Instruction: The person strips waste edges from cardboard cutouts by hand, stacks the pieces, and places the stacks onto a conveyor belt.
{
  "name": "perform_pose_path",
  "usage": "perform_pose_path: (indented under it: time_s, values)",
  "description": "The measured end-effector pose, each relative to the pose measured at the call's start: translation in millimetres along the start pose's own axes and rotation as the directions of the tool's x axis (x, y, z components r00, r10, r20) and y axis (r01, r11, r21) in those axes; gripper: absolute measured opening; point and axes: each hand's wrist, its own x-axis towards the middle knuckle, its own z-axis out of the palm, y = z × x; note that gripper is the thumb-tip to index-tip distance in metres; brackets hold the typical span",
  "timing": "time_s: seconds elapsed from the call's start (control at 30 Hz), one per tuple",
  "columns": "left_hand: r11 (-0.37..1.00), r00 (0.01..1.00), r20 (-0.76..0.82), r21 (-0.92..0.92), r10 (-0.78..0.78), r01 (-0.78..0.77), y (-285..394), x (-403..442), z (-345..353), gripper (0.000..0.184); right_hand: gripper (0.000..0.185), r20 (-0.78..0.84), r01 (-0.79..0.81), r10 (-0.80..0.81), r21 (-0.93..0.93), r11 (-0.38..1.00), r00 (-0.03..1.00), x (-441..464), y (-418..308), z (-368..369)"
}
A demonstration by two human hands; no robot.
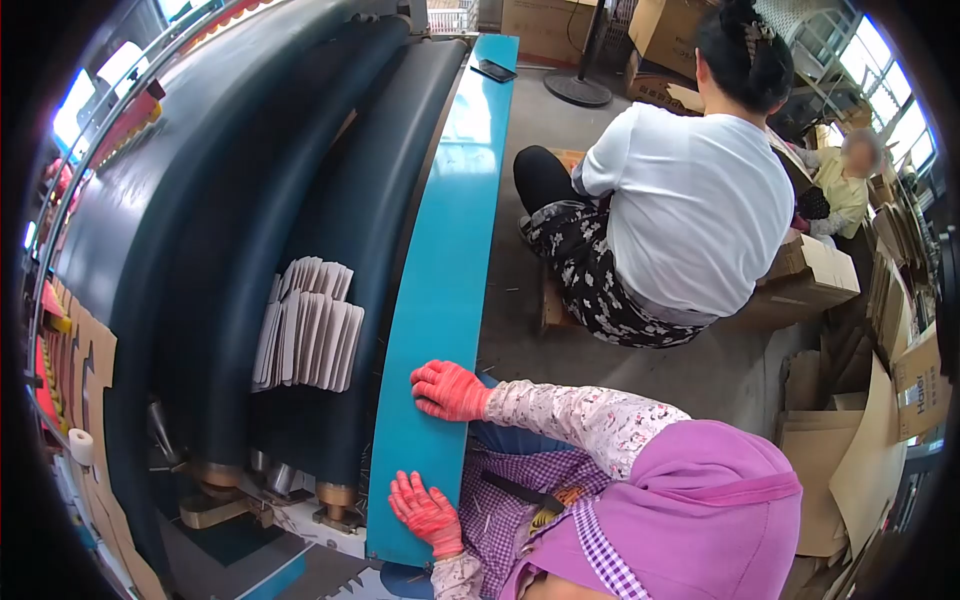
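Note:
My right hand (450,391), in a red glove, rests on the long turquoise panel (440,260). Its fingers are slightly bent, with no object showing in them. Nearer the panel's lower end lies my left hand (425,512), also red-gloved, palm down with fingers spread. Neither hand holds anything that I can see. Left of the panel, two overlapping rows of thin pale cardboard pieces (310,335) sit on the dark belt (345,220) of a machine, apart from both hands. A floral sleeve and a purple checked apron (490,500) show beside the panel.
Large dark rollers (160,260) fill the left side. A phone (493,70) lies at the panel's far end. A person in a white shirt (690,210) sits at right; another person (842,185) is farther back. Cardboard boxes (815,270) and flat sheets (815,480) line the right.

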Motion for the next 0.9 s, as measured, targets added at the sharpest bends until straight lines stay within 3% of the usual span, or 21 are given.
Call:
perform_pose_path:
  time_s: [0.43,0.57,0.9]
  values:
    - [0.999,0.999,-0.026,0.018,0.027,-0.027,-4.9,-2.0,5.7,0.041,0.019,-0.072,0.008,-0.013,-0.074,0.997,0.997,-13.5,0.8,19.5]
    - [1.0,1.0,-0.028,0.003,0.009,-0.009,0.5,-1.3,3.5,0.041,0.024,-0.103,0.068,-0.082,-0.135,0.988,0.991,-35.2,-17.8,11.2]
    - [0.998,0.983,-0.182,-0.042,0.035,-0.043,-5.0,-1.5,14.7,0.04,0.031,-0.051,0.083,-0.095,-0.2,0.976,0.994,-55.6,-20.0,22.8]
